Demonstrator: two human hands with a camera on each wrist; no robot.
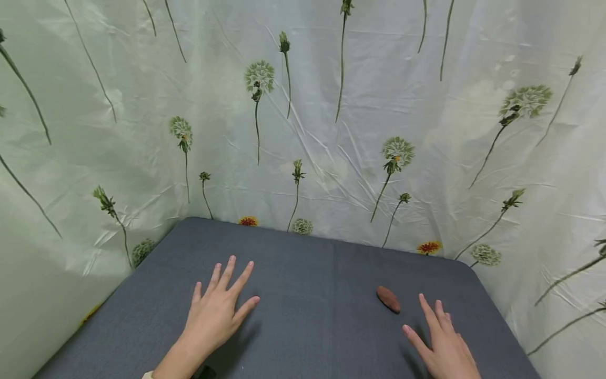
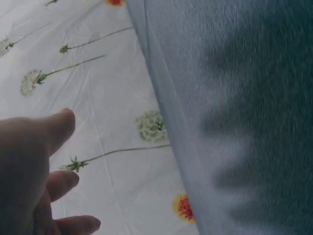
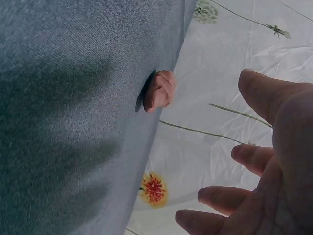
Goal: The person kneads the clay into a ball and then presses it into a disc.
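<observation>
A small reddish-brown oval lump (image 1: 389,299) lies on the dark grey cloth surface, right of the middle; in the right wrist view the lump (image 3: 160,91) looks uneven and creased, perhaps clay, though its kind is unclear. My right hand (image 1: 446,342) hovers just to the right and nearer side of it, fingers spread, not touching it. Over the left part of the surface hangs my left hand (image 1: 216,310), its fingers spread and nothing held. Both hands cast shadows on the cloth. In the left wrist view the thumb and some fingers (image 2: 63,183) show at the left edge.
The grey cloth-covered table (image 1: 303,295) has rounded far corners. Behind and beside it hangs a shiny pale curtain (image 1: 322,105) printed with dandelions and flowers, meeting the table's far and side edges. A small black object (image 1: 206,372) is partly visible below the left wrist.
</observation>
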